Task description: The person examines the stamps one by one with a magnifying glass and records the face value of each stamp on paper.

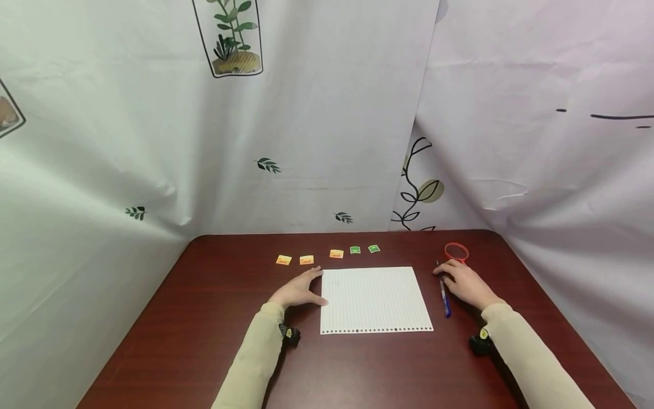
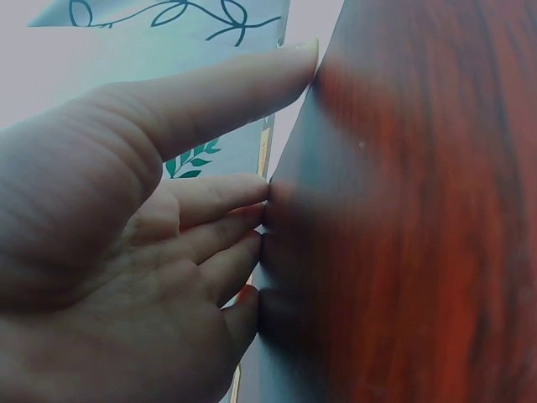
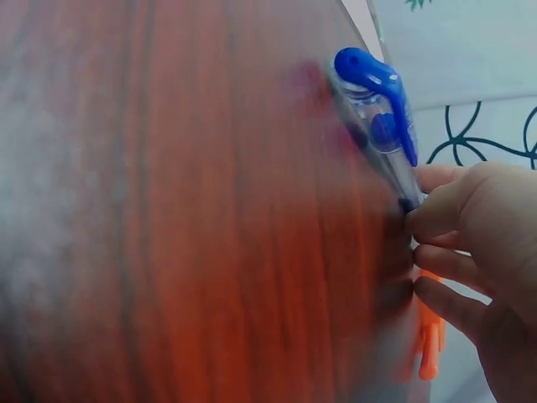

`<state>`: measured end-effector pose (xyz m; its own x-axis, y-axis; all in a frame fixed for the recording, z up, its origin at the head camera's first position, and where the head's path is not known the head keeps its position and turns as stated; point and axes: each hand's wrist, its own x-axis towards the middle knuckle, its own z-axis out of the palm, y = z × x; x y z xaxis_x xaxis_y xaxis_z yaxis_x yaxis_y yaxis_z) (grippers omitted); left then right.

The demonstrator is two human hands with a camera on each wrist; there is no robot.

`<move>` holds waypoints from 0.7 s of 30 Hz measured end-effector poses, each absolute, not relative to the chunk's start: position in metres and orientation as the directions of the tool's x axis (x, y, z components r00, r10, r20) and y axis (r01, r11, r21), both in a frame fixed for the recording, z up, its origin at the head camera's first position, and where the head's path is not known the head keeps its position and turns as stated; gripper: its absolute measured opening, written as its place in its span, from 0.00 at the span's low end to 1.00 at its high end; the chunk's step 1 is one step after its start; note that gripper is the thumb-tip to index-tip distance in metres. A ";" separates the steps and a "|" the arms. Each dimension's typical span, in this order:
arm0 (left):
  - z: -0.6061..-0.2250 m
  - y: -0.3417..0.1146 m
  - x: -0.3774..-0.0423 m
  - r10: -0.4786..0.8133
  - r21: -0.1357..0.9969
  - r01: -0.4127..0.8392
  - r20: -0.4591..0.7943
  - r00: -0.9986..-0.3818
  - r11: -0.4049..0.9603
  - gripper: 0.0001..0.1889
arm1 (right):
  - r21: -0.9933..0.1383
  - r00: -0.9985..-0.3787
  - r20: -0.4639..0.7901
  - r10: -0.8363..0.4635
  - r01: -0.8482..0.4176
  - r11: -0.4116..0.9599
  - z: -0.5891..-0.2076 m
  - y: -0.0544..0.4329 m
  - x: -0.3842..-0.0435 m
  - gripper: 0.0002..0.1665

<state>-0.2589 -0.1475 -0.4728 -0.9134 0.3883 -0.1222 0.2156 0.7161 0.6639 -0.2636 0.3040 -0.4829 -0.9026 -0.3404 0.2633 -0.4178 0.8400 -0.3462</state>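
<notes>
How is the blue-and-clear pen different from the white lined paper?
The blue-and-clear plastic pen is long and thin; the white lined rectangular paper is wide and flat. The paper is much bigger than the pen. Both are touched: the right hand pinches the pen, and the left hand rests at the paper's edge.

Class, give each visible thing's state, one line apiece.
White lined paper sheet with punched holes: flat, unfolded
Slim clear pen with blue end: pinched, cap unclear
Three small orange-yellow rectangular pieces: lying, separate
Two small green square pieces: lying, separate
Red ring-shaped object: partly hidden
Left hand: fingers extended, at sheet's left edge
Right hand: pinching pen
Pale printed backdrop: hanging, creased
</notes>
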 end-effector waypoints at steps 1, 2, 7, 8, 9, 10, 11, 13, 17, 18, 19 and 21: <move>-0.473 -0.147 -0.259 0.389 0.663 0.218 -0.121 -0.913 0.717 0.47 | -0.353 -0.902 0.266 -0.339 -0.419 0.837 -0.482 0.304 -0.263 0.14; -0.473 -0.148 -0.259 0.389 0.661 0.218 -0.123 -0.913 0.718 0.47 | -0.359 -0.902 0.269 -0.338 -0.419 0.834 -0.482 0.305 -0.262 0.15; -0.475 -0.148 -0.258 0.395 0.663 0.219 -0.125 -0.910 0.715 0.47 | -0.367 -0.908 0.285 -0.308 -0.400 0.839 -0.479 0.308 -0.259 0.15; -0.475 -0.148 -0.257 0.395 0.663 0.216 -0.130 -0.910 0.717 0.47 | -0.368 -0.909 0.292 -0.297 -0.393 0.843 -0.477 0.308 -0.258 0.15; -0.475 -0.147 -0.257 0.394 0.664 0.216 -0.129 -0.910 0.716 0.47 | -0.369 -0.910 0.303 -0.281 -0.384 0.846 -0.475 0.309 -0.257 0.15; -0.475 -0.147 -0.256 0.394 0.664 0.213 -0.134 -0.909 0.717 0.47 | -0.371 -0.910 0.321 -0.264 -0.377 0.848 -0.472 0.309 -0.257 0.15; -0.475 -0.147 -0.256 0.395 0.664 0.212 -0.135 -0.909 0.717 0.47 | -0.374 -0.907 0.342 -0.246 -0.371 0.850 -0.470 0.310 -0.256 0.14; -0.474 -0.147 -0.255 0.394 0.666 0.211 -0.136 -0.909 0.715 0.47 | -0.381 -0.897 0.391 -0.208 -0.364 0.850 -0.464 0.313 -0.256 0.13; -0.473 -0.148 -0.256 0.395 0.679 0.210 -0.127 -0.910 0.704 0.47 | -0.409 -0.888 0.441 -0.133 -0.331 0.850 -0.455 0.321 -0.254 0.14; -0.473 -0.148 -0.256 0.393 0.680 0.207 -0.130 -0.910 0.704 0.47 | -0.423 -0.891 0.439 -0.114 -0.316 0.849 -0.454 0.324 -0.254 0.14; -0.472 -0.148 -0.256 0.392 0.682 0.205 -0.130 -0.911 0.702 0.47 | -0.435 -0.897 0.433 -0.095 -0.300 0.849 -0.453 0.326 -0.253 0.15; -0.472 -0.148 -0.256 0.393 0.683 0.206 -0.129 -0.911 0.701 0.47 | -0.464 -0.908 0.415 -0.053 -0.261 0.847 -0.453 0.332 -0.252 0.17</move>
